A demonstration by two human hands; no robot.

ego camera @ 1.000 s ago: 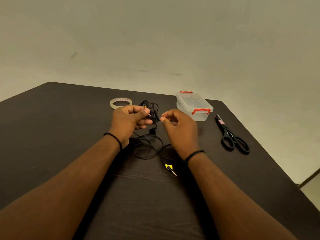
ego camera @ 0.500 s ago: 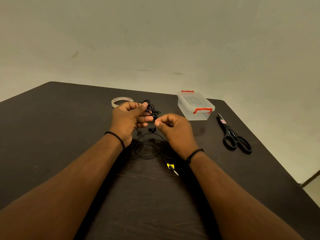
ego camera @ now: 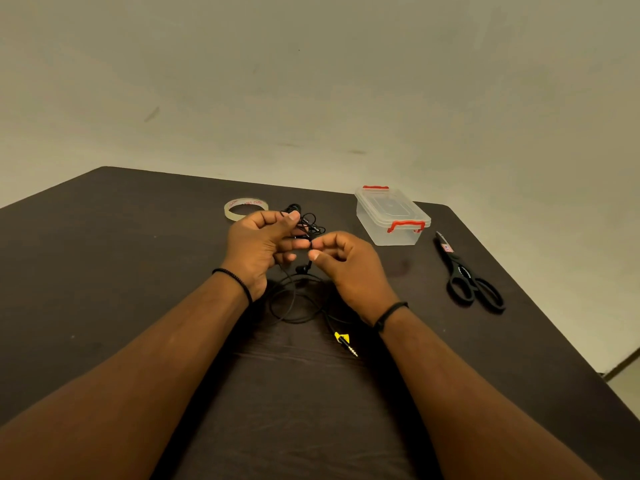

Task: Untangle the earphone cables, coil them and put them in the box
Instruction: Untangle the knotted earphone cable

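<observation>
Left hand raised above the desk, palm turned inward, fingers curled, thumb and forefinger pinching the knotted black earphone cables. Right hand close beside it, fingers bent, thumb and forefinger tip nipping one strand just below the knot. Both forearms reach in from the near edge, each wrist ringed by a thin black band.

Cables: thin, matte black, round in section. The tangle sits between the two hands, around mid-desk toward the far edge. An earbud hangs under it. Loose loops lie on the desk beneath the wrists, ending in a yellow-collared metal jack plug pointing toward the near edge.

Box: clear plastic, rectangular, rounded corners, lid on, red clip handles at both ends; near the far right corner, apart from the hands.

Tape roll: clear ring, flat on the desk, just beyond the left hand. Scissors: black handles, closed, along the right edge. Desk dark, faint wood grain.
</observation>
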